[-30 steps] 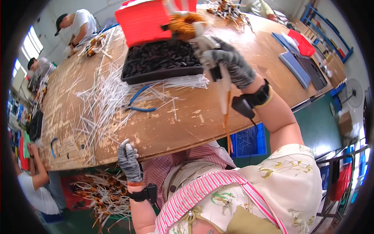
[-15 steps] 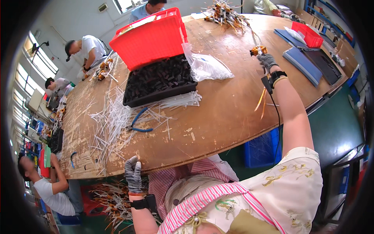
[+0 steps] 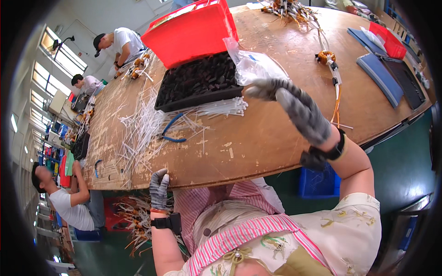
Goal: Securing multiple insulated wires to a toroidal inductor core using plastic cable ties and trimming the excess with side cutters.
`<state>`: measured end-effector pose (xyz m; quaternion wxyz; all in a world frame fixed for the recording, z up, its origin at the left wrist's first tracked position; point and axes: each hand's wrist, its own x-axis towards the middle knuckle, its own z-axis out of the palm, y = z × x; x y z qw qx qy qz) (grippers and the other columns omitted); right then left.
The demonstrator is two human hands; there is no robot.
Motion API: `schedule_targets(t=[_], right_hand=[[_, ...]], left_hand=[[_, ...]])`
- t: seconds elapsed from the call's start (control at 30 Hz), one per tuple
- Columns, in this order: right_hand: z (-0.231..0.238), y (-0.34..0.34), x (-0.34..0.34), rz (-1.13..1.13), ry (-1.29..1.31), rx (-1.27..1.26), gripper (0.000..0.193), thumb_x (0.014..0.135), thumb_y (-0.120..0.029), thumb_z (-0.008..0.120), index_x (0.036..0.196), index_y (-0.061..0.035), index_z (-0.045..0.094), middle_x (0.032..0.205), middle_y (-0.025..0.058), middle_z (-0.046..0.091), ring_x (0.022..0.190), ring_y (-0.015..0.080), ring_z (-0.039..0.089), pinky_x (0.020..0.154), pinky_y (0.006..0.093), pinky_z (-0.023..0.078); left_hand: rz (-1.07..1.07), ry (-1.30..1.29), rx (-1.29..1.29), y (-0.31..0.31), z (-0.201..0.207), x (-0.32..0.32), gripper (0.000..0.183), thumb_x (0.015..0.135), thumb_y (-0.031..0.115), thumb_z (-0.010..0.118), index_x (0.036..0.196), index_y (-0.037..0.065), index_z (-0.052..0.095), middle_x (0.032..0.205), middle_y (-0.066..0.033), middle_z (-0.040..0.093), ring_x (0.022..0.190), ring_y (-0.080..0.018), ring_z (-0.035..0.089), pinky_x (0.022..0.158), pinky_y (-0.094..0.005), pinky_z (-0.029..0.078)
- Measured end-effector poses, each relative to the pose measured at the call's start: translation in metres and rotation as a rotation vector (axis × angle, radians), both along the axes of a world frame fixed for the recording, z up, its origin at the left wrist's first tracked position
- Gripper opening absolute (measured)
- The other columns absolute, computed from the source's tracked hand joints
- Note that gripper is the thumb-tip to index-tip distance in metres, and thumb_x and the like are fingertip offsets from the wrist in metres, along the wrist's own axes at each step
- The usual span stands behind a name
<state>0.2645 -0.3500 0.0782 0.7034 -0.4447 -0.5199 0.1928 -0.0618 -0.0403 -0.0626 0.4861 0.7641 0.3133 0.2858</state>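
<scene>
My right hand (image 3: 299, 110), in a grey striped glove, is raised over the table beside the clear plastic bag (image 3: 262, 69) of white pieces. Its fingers stretch toward the black tray (image 3: 198, 103) of small black parts, slightly smeared, with nothing visible in them. A copper-wound ring coil (image 3: 326, 57) with white sleeved leads lies beyond that hand. At the table's near edge rests my left hand (image 3: 159, 188), gloved alike, loosely bent with thumb and fingers apart and holding nothing. White cable ties (image 3: 142, 124) are scattered ahead of it, with blue-handled pliers (image 3: 172, 128) among them.
A red bin (image 3: 189, 37) stands behind the tray. More wired coils (image 3: 292, 11) are heaped at the far side. Blue folders (image 3: 380, 78) and another red bin (image 3: 386, 41) lie at right. A blue crate (image 3: 317, 181) sits below the table. Other people work along the left.
My right hand has left the coil lying on the table and swung back and left toward the bag. The left hand stays at the edge. The whole view has shifted slightly.
</scene>
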Motion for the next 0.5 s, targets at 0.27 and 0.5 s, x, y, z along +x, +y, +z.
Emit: schedule_targets(t=[0.27, 0.5], right_hand=[[0.021, 0.018, -0.078, 0.66, -0.343, 0.521, 0.043, 0.081, -0.014, 0.061, 0.12, -0.0014, 0.05, 0.114, 0.0099, 0.058, 0.108, 0.0252, 0.053, 0.095, 0.038, 0.039], [0.044, 0.044, -0.086, 0.637, -0.41, 0.542, 0.044, 0.081, -0.016, 0.06, 0.121, -0.0013, 0.049, 0.116, 0.0101, 0.058, 0.109, 0.025, 0.052, 0.096, 0.0379, 0.038]], left_hand=[[-0.008, -0.091, -0.057, 0.027, -0.035, -0.011, 0.024, 0.086, 0.016, 0.062, 0.105, 0.004, 0.056, 0.096, -0.0017, 0.06, 0.084, -0.0099, 0.055, 0.077, -0.0236, 0.046], [-0.09, -0.026, 0.124, 0.01, -0.018, -0.019, 0.022, 0.085, 0.014, 0.062, 0.104, 0.005, 0.057, 0.095, -0.0017, 0.06, 0.084, -0.0106, 0.056, 0.077, -0.0252, 0.046]])
